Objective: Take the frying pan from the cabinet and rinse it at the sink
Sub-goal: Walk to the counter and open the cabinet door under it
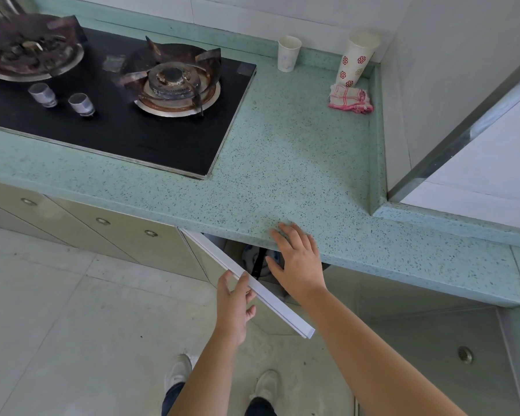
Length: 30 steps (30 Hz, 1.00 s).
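Observation:
A cabinet door (270, 298) under the green speckled countertop (297, 163) stands swung open toward me. My left hand (234, 304) grips its top edge, thumb on one side and fingers on the other. My right hand (297, 262) hovers with spread fingers at the counter's front edge, in front of the cabinet opening, holding nothing. Inside the dark opening I see a black strip, perhaps a handle (258, 262), and something bluish; no frying pan is clearly visible. The sink is out of view.
A black gas hob (162, 139) with two burners and two knobs takes up the counter's left. Two paper cups (288, 54) and a red-checked cloth (350, 99) sit in the back right corner. Closed cabinet doors line the left; my feet stand on a tiled floor.

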{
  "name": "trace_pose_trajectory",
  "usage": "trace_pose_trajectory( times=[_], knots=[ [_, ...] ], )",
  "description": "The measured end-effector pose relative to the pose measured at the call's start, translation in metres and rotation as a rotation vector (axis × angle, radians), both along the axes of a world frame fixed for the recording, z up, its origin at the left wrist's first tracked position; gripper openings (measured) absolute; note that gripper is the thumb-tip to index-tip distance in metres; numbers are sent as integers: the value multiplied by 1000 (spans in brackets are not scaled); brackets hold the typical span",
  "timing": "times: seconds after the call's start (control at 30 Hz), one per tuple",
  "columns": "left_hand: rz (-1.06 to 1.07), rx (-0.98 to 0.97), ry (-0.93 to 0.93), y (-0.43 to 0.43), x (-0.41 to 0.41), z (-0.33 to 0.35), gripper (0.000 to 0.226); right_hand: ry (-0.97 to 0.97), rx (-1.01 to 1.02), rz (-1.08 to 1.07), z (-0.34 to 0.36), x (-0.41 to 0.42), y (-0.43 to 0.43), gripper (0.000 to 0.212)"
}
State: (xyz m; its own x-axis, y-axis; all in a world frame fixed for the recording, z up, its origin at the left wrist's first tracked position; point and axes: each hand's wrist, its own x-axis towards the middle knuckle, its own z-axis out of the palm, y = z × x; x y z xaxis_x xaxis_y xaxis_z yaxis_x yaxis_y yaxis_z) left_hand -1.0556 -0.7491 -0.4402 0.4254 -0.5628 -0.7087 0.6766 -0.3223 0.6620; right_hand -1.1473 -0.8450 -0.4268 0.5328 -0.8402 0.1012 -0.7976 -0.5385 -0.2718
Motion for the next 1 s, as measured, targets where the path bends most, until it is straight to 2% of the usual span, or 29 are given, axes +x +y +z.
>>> trace_pose_trajectory(
  times=[0.3, 0.53, 0.73, 1.0],
  knots=[
    [-123, 75, -89, 20, 10, 1, 53, 20, 103, -51, 6, 10, 9, 54],
    [-211, 85, -248, 45, 22, -3, 75, 51, 122, -73, 10, 18, 14, 53],
    [-255, 68, -332, 65, 34, 6, 74, 141, 173, -89, 14, 22, 17, 57],
    [-229, 130, -431, 82, 48, 11, 71, 165, 186, -84, 16, 21, 17, 58]
  ],
)
